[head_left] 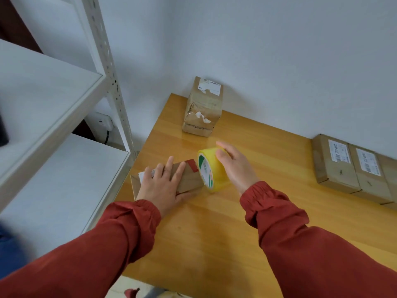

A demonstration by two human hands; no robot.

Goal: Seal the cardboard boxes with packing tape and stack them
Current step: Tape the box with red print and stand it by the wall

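A small flat cardboard box point(189, 178) with a red mark on top lies near the left edge of the wooden table point(214, 233). My left hand point(163, 186) lies flat on the box with straight fingers, pressing it down. Right beside the box's right end stands a roll of yellow packing tape point(209, 168), and my right hand point(235, 166) grips it from the right, fingers curled over its top. A stack of taped cardboard boxes point(203, 106) stands at the table's back against the wall.
Two labelled flat boxes point(352, 168) lie side by side at the right edge against the wall. White metal shelving point(53, 117) stands close to the table's left side. A wall socket with a plug point(104, 123) sits behind the shelf post.
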